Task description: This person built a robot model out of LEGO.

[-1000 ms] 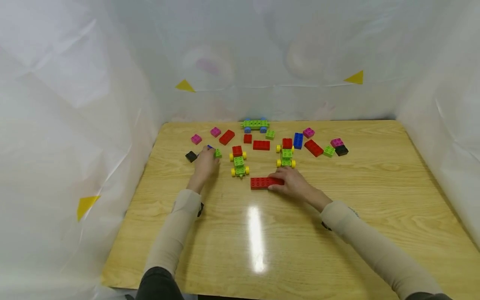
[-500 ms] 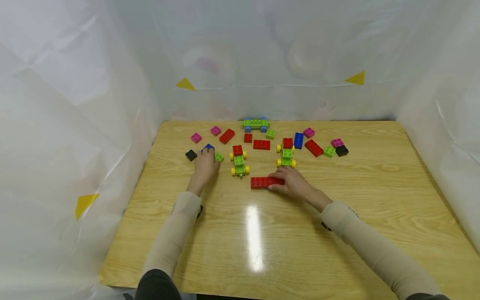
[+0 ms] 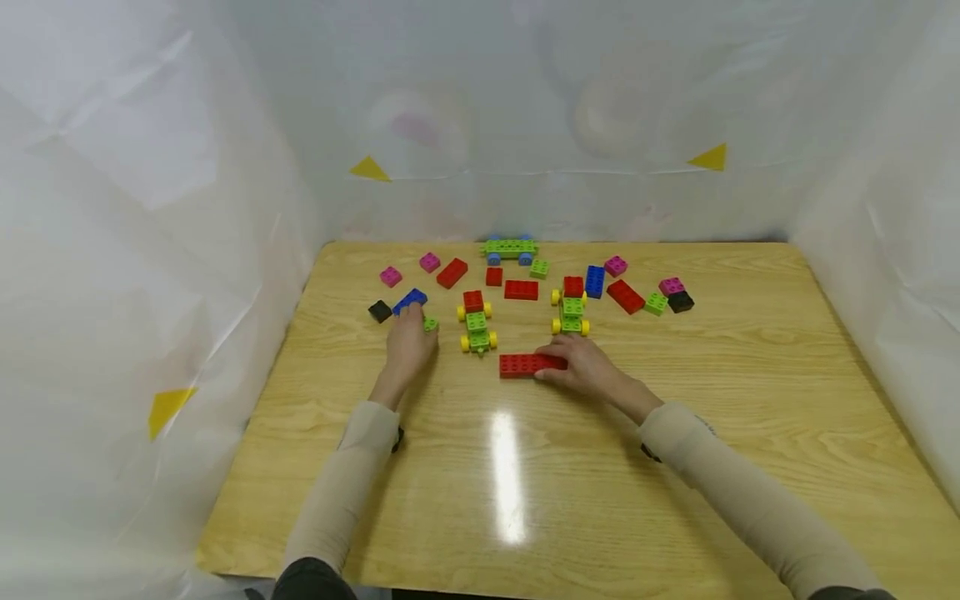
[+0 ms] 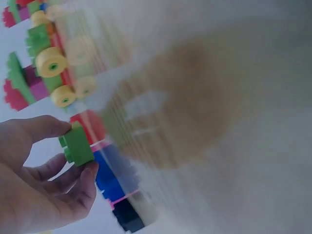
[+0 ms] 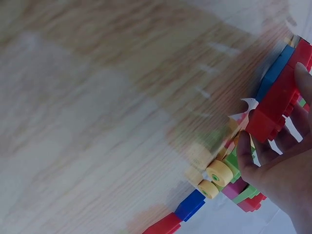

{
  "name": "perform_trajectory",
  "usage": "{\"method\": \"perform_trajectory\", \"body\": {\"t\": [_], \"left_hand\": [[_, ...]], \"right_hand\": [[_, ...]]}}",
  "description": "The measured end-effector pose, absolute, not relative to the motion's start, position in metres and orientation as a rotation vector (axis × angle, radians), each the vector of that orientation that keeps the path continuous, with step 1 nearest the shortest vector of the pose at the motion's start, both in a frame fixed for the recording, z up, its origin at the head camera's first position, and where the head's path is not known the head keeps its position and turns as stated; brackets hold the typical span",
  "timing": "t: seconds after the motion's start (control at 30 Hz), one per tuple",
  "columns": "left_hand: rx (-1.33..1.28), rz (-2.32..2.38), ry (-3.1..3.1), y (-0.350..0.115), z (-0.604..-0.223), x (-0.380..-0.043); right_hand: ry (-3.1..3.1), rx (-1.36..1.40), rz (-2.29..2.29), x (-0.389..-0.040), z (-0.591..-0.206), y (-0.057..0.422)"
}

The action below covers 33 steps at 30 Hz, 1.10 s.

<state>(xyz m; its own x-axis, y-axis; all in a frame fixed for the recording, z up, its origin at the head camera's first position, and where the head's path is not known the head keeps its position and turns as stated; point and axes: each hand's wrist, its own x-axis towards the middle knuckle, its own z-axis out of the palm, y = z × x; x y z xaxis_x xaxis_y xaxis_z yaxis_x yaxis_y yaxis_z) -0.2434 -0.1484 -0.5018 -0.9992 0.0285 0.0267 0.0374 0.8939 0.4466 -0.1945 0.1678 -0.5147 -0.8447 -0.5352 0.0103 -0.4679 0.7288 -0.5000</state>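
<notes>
My left hand (image 3: 408, 343) pinches a small green brick (image 4: 79, 145) between thumb and fingers, its studs facing the palm in the left wrist view. Just beyond that hand lies a blue brick (image 3: 410, 301), with a black brick (image 3: 380, 311) to its left. At the middle of the table, my right hand (image 3: 588, 367) grips the right end of a long red brick (image 3: 517, 365). A blue piece (image 5: 274, 73) shows against the red brick's underside in the right wrist view. Two small cars on yellow wheels, a left car (image 3: 477, 322) and a right car (image 3: 572, 307), stand between and beyond the hands.
A green wheeled base (image 3: 510, 247) with blue wheels stands at the table's far edge. Loose red, pink, green, blue and black bricks lie around, among them a red brick (image 3: 626, 296) and a pink brick (image 3: 616, 266). White sheeting (image 3: 525, 100) encloses the table (image 3: 637, 500).
My left hand has drawn back slightly toward me from the blue brick, bringing the green brick along. The blue brick is now more exposed. The right hand holds its place on the red brick.
</notes>
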Motion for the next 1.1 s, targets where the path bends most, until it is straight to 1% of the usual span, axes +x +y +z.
{"method": "perform_trajectory", "body": {"t": [0.1, 0.17, 0.23, 0.43, 0.57, 0.67, 0.77, 0.93, 1.1], "left_hand": [[-0.037, -0.827, -2.957, -0.152, -0.496, -0.229], [-0.091, -0.900, -2.899, -0.152, -0.489, -0.217], [-0.222, -0.942, -2.847, -0.147, -0.481, -0.206], [-0.752, -1.012, -2.758, -0.114, -0.464, -0.177], [-0.959, -0.981, -2.801, -0.088, -0.466, -0.169], [-1.017, -0.914, -2.872, -0.072, -0.470, -0.171], [-1.021, -0.840, -2.933, -0.063, -0.476, -0.176], [-1.027, -0.771, -2.961, -0.056, -0.487, -0.185], [-1.040, -0.792, -2.958, -0.053, -0.487, -0.191]], "right_hand": [[2.793, -0.811, -0.755, -0.194, -0.514, 0.169], [2.800, -0.804, -0.756, -0.194, -0.512, 0.170], [2.812, -0.795, -0.763, -0.194, -0.509, 0.172], [2.817, -0.812, -0.768, -0.197, -0.510, 0.171], [2.817, -0.832, -0.775, -0.196, -0.513, 0.166], [2.818, -0.823, -0.788, -0.195, -0.515, 0.164], [2.815, -0.823, -0.791, -0.194, -0.515, 0.163], [2.828, -0.831, -0.773, -0.193, -0.514, 0.162], [2.828, -0.833, -0.748, -0.194, -0.511, 0.163]]}}
